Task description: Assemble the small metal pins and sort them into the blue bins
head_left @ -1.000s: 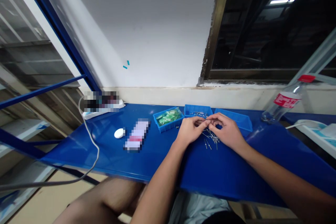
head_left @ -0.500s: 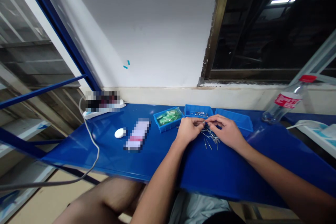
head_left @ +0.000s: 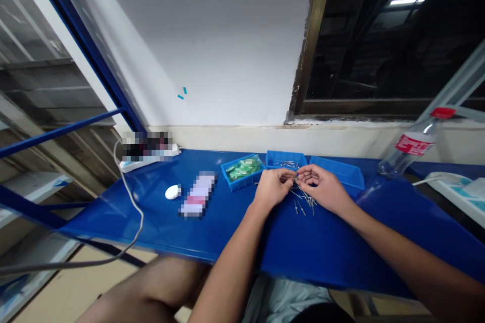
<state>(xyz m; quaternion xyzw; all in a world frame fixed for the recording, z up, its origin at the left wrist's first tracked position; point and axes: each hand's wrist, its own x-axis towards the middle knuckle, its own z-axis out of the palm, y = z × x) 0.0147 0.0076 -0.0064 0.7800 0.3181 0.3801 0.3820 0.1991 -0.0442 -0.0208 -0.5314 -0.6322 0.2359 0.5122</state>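
My left hand (head_left: 273, 184) and my right hand (head_left: 323, 186) meet fingertip to fingertip above a loose pile of metal pop rivets (head_left: 308, 199) on the blue table (head_left: 303, 247). Both are closed in a pinch. Whatever sits between the fingertips is too small and too covered to name. Just behind the hands, a blue bin (head_left: 285, 157) holds several more rivets. To its left, another blue bin (head_left: 244, 184) contains small green packets (head_left: 242, 167). A third blue bin (head_left: 343, 171) stands behind my right hand, partly hidden by it.
A plastic bottle with a red cap (head_left: 415, 144) leans at the right rear. On the left are a round white object (head_left: 172, 192), a blurred-out flat item (head_left: 199, 195) and a power strip (head_left: 151, 159). Its grey cable (head_left: 132, 197) hangs over the table edge.
My right hand's fingers have curled in more and shifted slightly at the fingertips. My left hand has stayed nearly in place. The bins and the rivet pile look the same.
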